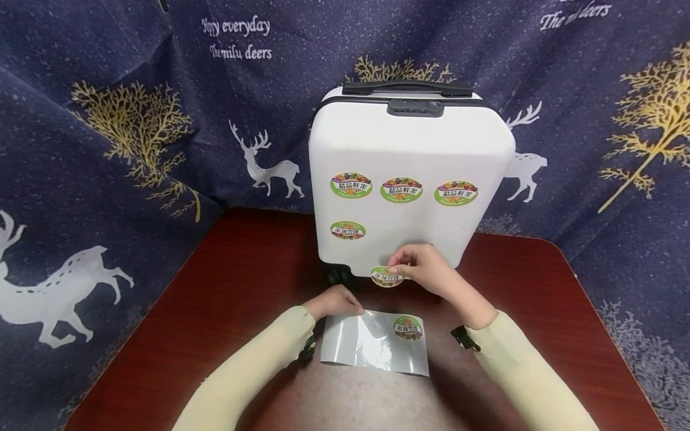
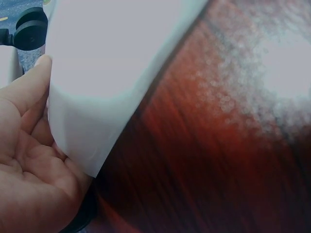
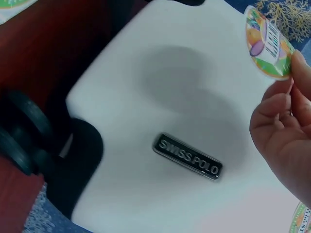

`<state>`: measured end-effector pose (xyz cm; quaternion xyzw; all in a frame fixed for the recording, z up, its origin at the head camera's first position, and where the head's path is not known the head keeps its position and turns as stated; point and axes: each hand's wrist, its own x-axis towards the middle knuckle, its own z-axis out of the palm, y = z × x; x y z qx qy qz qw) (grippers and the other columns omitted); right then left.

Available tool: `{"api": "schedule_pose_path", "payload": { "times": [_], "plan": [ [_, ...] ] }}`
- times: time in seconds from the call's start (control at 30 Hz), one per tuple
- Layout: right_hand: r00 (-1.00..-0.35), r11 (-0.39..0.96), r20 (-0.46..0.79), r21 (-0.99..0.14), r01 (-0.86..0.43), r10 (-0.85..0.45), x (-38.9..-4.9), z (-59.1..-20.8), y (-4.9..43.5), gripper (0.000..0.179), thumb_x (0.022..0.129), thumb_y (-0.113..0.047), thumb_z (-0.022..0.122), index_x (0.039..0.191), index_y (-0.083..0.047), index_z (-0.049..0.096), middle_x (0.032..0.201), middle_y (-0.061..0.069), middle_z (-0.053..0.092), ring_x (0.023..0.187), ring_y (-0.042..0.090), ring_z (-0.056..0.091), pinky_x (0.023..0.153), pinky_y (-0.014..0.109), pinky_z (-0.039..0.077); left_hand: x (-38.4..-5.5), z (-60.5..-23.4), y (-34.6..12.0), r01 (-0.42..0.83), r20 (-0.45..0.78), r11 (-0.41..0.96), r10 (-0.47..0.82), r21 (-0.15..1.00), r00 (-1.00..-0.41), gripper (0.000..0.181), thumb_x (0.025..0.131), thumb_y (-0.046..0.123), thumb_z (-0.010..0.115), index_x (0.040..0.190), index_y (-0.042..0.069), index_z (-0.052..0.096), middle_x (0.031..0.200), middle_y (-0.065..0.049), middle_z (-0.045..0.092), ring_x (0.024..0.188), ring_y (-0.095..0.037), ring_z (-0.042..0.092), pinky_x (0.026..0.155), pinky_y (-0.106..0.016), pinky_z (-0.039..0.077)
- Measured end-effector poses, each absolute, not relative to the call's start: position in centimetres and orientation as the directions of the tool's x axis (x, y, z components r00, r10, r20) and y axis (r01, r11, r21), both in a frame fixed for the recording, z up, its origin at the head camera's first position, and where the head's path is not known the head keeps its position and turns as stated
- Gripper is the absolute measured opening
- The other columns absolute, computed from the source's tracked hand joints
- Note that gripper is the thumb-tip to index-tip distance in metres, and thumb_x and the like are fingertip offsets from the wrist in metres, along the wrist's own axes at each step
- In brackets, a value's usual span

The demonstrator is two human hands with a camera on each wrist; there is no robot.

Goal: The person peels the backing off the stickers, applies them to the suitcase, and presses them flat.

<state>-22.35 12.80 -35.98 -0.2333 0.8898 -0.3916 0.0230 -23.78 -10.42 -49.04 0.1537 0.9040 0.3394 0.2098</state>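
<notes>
My right hand (image 1: 423,267) pinches an oval fruit sticker (image 1: 386,276) by its edge, in front of the lower part of a white suitcase (image 1: 409,233). In the right wrist view the sticker (image 3: 268,42) stands out from the fingertips, its printed side showing. My left hand (image 1: 338,301) holds the top left corner of a glossy backing sheet (image 1: 372,344) between thumb and fingers. One sticker (image 1: 408,328) lies on that sheet at its right. In the left wrist view the sheet (image 2: 97,63) curves up off the table.
Three stickers run in a row across the suitcase front, among them a middle one (image 1: 401,190); another sticker (image 1: 348,230) sits below the left one, upside down. A black nameplate (image 3: 188,156) and wheels (image 3: 26,131) are on the case. It stands on a dark red table (image 1: 259,269) before a blue cloth (image 1: 269,90).
</notes>
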Motion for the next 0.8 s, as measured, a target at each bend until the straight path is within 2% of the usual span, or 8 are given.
{"api": "schedule_pose_path", "payload": {
  "times": [0.23,0.57,0.8],
  "plan": [
    [-0.886,0.602,0.295,-0.653,-0.460,-0.357,-22.6,-34.5,12.7,0.006,0.090,-0.006,0.076,0.088,0.000,0.076,0.084,0.015,0.075,0.063,0.006,0.047,0.060,0.022,0.042,-23.9,-49.0,-10.4,0.139,-0.276,0.722,0.425,0.678,-0.862,0.020,0.091,0.021,0.075,0.101,0.005,0.082,0.099,-0.008,0.081,0.082,-0.006,0.066,0.071,-0.018,0.049],
    [-0.872,0.612,0.373,-0.622,-0.489,-0.318,-23.1,-33.4,12.5,0.006,0.089,-0.006,0.077,0.088,0.000,0.078,0.083,0.015,0.076,0.063,0.006,0.048,0.058,0.021,0.039,-24.0,-49.2,-10.5,0.151,-0.262,0.722,0.426,0.675,-0.866,0.019,0.091,0.021,0.076,0.100,0.005,0.082,0.098,-0.009,0.081,0.082,-0.008,0.067,0.071,-0.018,0.050],
    [-0.836,0.655,0.460,-0.539,-0.529,-0.297,-23.3,-33.4,12.1,0.006,0.087,-0.005,0.079,0.088,0.001,0.080,0.086,0.015,0.079,0.069,0.015,0.065,0.062,0.019,0.047,-23.9,-49.3,-10.5,0.155,-0.260,0.721,0.429,0.675,-0.865,0.020,0.092,0.021,0.075,0.100,0.005,0.082,0.099,-0.009,0.081,0.082,-0.006,0.066,0.072,-0.017,0.049]
  ]
}}
